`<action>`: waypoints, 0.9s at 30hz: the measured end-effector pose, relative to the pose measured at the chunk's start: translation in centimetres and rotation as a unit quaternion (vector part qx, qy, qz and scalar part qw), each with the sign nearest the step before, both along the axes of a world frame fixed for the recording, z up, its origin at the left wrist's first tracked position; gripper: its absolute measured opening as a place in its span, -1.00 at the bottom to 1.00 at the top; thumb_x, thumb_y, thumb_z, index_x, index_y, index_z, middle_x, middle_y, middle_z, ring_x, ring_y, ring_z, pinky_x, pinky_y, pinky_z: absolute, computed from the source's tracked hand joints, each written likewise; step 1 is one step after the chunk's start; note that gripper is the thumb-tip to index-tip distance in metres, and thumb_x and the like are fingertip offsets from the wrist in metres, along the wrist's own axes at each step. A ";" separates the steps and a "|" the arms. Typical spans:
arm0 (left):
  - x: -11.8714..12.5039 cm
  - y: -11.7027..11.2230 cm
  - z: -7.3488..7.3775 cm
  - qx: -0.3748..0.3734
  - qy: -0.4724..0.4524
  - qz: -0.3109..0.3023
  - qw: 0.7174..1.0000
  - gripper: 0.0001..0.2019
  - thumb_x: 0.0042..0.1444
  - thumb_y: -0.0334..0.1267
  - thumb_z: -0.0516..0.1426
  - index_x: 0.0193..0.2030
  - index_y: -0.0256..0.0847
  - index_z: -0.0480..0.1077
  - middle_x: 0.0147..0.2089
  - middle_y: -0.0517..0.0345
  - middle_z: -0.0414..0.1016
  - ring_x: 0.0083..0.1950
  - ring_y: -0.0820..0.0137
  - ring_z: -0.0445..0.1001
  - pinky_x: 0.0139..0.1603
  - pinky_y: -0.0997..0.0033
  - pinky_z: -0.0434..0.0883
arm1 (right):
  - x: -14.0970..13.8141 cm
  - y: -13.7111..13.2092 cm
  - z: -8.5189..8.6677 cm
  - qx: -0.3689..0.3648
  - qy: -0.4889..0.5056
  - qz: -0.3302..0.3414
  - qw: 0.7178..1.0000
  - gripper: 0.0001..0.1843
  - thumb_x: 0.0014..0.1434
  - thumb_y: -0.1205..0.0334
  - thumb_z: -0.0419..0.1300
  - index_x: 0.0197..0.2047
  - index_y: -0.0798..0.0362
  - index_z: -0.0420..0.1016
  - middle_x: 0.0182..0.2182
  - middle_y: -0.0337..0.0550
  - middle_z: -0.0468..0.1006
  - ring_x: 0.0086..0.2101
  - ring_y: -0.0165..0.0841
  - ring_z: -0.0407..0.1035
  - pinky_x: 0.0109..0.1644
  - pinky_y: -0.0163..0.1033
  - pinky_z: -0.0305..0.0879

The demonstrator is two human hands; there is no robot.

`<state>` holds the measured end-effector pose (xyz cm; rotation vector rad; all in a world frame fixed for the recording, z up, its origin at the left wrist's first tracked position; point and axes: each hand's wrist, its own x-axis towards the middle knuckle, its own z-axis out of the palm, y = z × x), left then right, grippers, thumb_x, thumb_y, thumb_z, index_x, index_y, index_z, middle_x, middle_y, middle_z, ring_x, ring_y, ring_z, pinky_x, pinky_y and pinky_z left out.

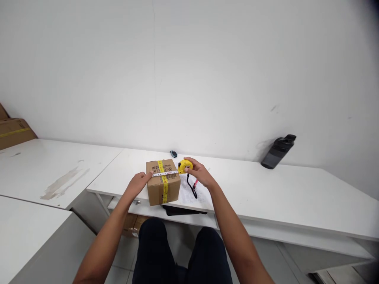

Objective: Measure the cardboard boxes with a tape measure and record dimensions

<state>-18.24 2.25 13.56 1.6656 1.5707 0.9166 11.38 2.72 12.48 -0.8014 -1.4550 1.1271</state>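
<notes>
A small cardboard box [156, 192] with yellow tape around it sits near the front edge of the white table. Across its top lies the pulled-out blade [164, 173] of a tape measure, its numbers facing up. My left hand [139, 183] pinches the blade's end at the box's left top edge. At the right side of the box, my right hand [199, 172] grips the yellow tape measure case [186, 165]. A black wrist strap [192, 190] hangs from the case. Beneath it lies a written sheet of paper [201, 195], partly hidden by the box; a pinkish-red thing [195, 183] shows beside the strap.
Behind the box, a small dark object [173, 154] lies by the wall. A black bottle [278, 152] stands at the back right. Larger cardboard boxes [16, 132] are at the far left. Under the tabletop [266, 193], a black flat item [183, 211] rests on a shelf.
</notes>
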 end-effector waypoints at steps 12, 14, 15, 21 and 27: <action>-1.7 -4.6 5.0 0.161 0.027 0.085 0.983 -0.55 0.18 0.06 0.01 -0.59 -0.13 0.01 -0.62 0.31 0.02 -0.51 0.44 0.11 -0.49 0.44 0.06 | -1.4 -8.3 0.8 0.081 -0.005 -0.208 0.975 -0.43 0.04 0.12 0.39 0.14 -0.09 0.44 0.09 -0.09 0.48 0.04 -0.18 0.39 0.12 -0.04 0.35; -0.7 -6.9 4.9 0.183 0.043 0.074 0.979 -0.55 0.23 0.06 -0.02 -0.58 -0.14 0.01 -0.61 0.32 0.03 -0.52 0.45 0.11 -0.49 0.45 0.09 | -1.6 -11.0 -0.3 0.071 0.042 -0.234 0.969 -0.43 0.02 0.13 0.40 0.11 -0.06 0.46 0.04 -0.08 0.51 -0.02 -0.19 0.43 0.04 -0.08 0.42; 0.1 -7.9 4.7 0.198 0.066 0.059 0.976 -0.56 0.25 0.04 -0.04 -0.57 -0.14 0.04 -0.61 0.31 0.06 -0.52 0.44 0.14 -0.48 0.45 0.12 | -1.6 -12.2 -1.0 0.062 0.067 -0.249 0.964 -0.44 0.00 0.14 0.42 0.09 -0.05 0.47 0.01 -0.08 0.52 -0.05 -0.20 0.45 0.01 -0.10 0.44; 4.5 -6.3 2.2 0.286 0.311 -0.111 0.900 -0.52 0.07 0.09 0.18 0.05 -0.14 0.40 0.14 -0.08 0.44 0.20 0.02 0.33 0.14 0.05 0.30 | -2.1 -17.3 -6.4 -0.094 0.313 -0.305 0.895 -0.43 -0.04 0.02 0.44 0.03 -0.06 0.42 -0.07 -0.12 0.56 -0.14 -0.25 0.49 -0.06 -0.12 0.48; -1.1 -0.2 -0.8 0.242 0.253 -0.028 0.936 -0.18 -0.07 0.10 0.28 0.33 -0.11 0.20 0.39 -0.04 0.19 0.39 -0.01 0.14 0.34 0.04 0.20 | -4.2 -22.0 -13.5 -0.358 0.439 -0.167 0.807 -0.45 -0.12 0.01 0.49 -0.09 0.04 0.51 -0.17 -0.10 0.62 -0.18 -0.26 0.54 -0.22 -0.26 0.50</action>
